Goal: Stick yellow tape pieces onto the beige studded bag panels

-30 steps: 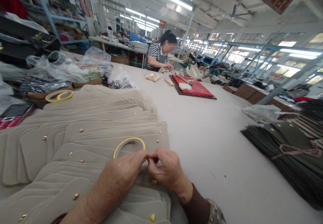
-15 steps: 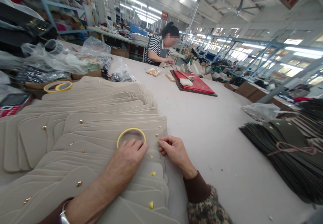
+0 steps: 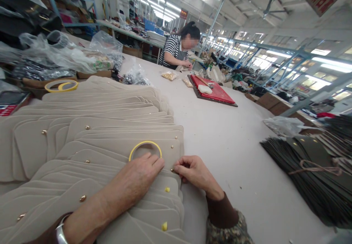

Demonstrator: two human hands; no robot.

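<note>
Beige flat panels (image 3: 110, 134) with rounded corners lie fanned out in overlapping rows, some bearing small gold studs. My left hand (image 3: 137, 176) rests on them, its fingers curled over the near rim of a yellow tape roll (image 3: 145, 143). At the panels' right edge my right hand (image 3: 194, 172) is closed in a pinch, thumb and forefinger beside a small metal stud (image 3: 172, 170). Whatever is between those fingertips is too small to make out. Bits of yellow tape (image 3: 164, 226) stick to panels nearer me.
Another yellow tape roll (image 3: 61, 85) lies at left near plastic bags (image 3: 74, 59). A red board (image 3: 214, 90) is farther back, close to a co-worker in a striped top (image 3: 173, 50). Tied dark panels (image 3: 310, 174) stand at right on the pale table (image 3: 233, 145).
My right hand has moved slightly down the panels' edge, toward me. A stud now shows by its fingertips. The yellow tape bit beside my left fingers is no longer visible.
</note>
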